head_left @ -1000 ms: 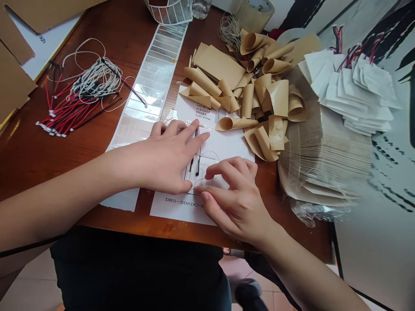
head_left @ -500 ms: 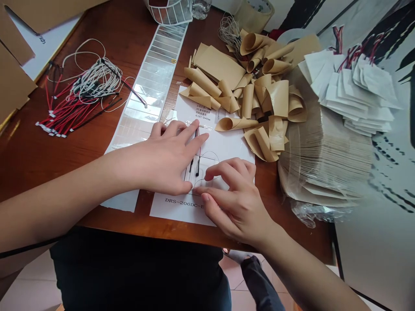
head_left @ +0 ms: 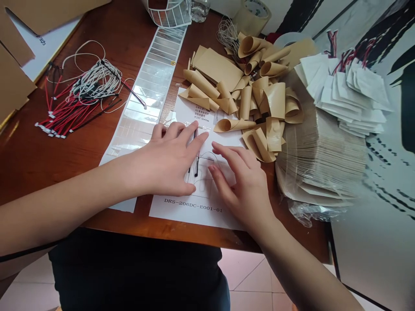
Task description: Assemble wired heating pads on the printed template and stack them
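Black-sleeved fine wire (head_left: pixel 196 162) lies lengthwise on a printed white sheet (head_left: pixel 191 211) at lower centre, its thin loop now uncovered. The left hand (head_left: pixel 168 159) rests open and flat, fingertips beside the wire's upper end, near a slim clear tube (head_left: pixel 202 128). The right hand (head_left: pixel 241 181) has uncurled and shifted up the sheet; it grasps nothing, its fingers (head_left: pixel 227 155) extended just right of the loop. Curled kraft paper (head_left: pixel 246 101) lies above; a red-and-white wire bundle (head_left: pixel 69 106) lies at upper left on the tabletop (head_left: pixel 39 164).
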`<state>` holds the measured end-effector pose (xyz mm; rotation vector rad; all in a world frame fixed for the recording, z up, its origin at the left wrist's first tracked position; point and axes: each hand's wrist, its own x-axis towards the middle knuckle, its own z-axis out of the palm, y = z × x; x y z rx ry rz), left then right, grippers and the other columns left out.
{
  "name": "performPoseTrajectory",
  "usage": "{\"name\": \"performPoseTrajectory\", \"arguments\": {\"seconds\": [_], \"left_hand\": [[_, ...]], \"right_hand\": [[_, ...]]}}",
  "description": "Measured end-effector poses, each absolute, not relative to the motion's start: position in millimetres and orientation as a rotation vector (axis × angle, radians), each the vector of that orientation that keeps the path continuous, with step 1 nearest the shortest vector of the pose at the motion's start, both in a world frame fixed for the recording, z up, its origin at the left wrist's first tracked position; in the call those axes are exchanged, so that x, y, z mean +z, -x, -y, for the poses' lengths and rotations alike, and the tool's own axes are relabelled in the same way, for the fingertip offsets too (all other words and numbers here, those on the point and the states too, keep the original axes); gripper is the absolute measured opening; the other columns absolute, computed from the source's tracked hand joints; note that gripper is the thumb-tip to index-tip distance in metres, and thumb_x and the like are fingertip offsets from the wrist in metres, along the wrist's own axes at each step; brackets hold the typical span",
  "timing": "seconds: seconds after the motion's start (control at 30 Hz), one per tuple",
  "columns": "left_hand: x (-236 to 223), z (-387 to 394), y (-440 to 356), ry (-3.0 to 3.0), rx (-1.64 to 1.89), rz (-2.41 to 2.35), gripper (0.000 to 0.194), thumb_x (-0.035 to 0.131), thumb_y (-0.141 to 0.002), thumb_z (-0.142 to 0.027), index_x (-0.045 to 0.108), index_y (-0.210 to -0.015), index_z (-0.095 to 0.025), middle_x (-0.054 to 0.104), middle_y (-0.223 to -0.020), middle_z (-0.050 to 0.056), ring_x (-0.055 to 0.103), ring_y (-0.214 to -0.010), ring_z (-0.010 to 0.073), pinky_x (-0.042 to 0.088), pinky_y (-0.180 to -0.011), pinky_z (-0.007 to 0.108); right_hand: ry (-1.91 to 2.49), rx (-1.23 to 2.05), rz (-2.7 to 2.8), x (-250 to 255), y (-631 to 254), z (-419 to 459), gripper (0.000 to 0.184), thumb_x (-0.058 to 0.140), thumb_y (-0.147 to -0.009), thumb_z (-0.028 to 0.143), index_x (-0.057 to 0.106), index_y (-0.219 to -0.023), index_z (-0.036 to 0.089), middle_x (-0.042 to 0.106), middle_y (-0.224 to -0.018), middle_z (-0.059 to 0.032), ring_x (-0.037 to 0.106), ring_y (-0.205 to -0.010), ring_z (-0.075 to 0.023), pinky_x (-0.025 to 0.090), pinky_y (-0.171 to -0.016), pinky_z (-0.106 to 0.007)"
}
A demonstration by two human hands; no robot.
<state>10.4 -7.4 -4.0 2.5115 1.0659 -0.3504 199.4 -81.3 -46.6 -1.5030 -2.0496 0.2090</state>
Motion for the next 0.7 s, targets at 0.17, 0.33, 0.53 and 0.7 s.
{"name": "performPoseTrajectory", "arguments": {"seconds": [0.17,0.33,0.53,0.7], "left_hand": [[-7.4,1.9,-7.5,-2.513,-0.331,-1.076,0.111,0.062,-0.079,-0.065,0.018,-0.166,-0.012,0.01,-0.176,0.02,0.017,-0.154,0.048,0.019,-0.122,0.065],[-11.1,-4.2,-4.8,-2.505,-0.318,-1.066,0.119,0.062,-0.073,-0.077,0.024,-0.164,-0.012,0.014,-0.175,0.019,0.018,-0.152,0.0477,0.018,-0.122,0.064],[-13.3,-5.7,-3.5,-2.509,-0.26,-1.063,0.124,0.063,-0.071,-0.079,0.021,-0.165,-0.01,0.022,-0.172,0.021,0.024,-0.149,0.0473,0.023,-0.118,0.062],[-15.6,-6.2,-2.5,-2.54,-0.241,-1.057,0.121,0.063,-0.072,-0.077,0.022,-0.164,-0.008,0.025,-0.17,0.023,0.028,-0.147,0.0464,0.026,-0.116,0.061]], "right_hand": [[1.494,0.316,2.07,-43.3,-199.0,74.2,0.025,0.064,-0.099,0.024,0.07,-0.123,0.023,0.073,-0.092,-0.0045,0.062,-0.09,-0.0241,0.045,-0.082,-0.04],[1.42,0.394,2.045,-39.1,-197.0,72.8,0.018,0.057,-0.097,0.018,0.073,-0.104,0.024,0.066,-0.084,-0.0025,0.062,-0.084,-0.0213,0.045,-0.077,-0.038],[1.418,0.062,2.071,-38.5,-188.2,78.7,0.015,0.066,-0.094,0.029,0.069,-0.108,0.022,0.062,-0.103,-0.0085,0.062,-0.096,-0.0257,0.045,-0.084,-0.043],[1.459,0.053,2.102,-40.3,-182.4,84.4,0.021,0.069,-0.095,0.033,0.061,-0.08,0.021,0.055,-0.074,-0.0012,0.05,-0.07,-0.0185,0.039,-0.066,-0.033]]}}
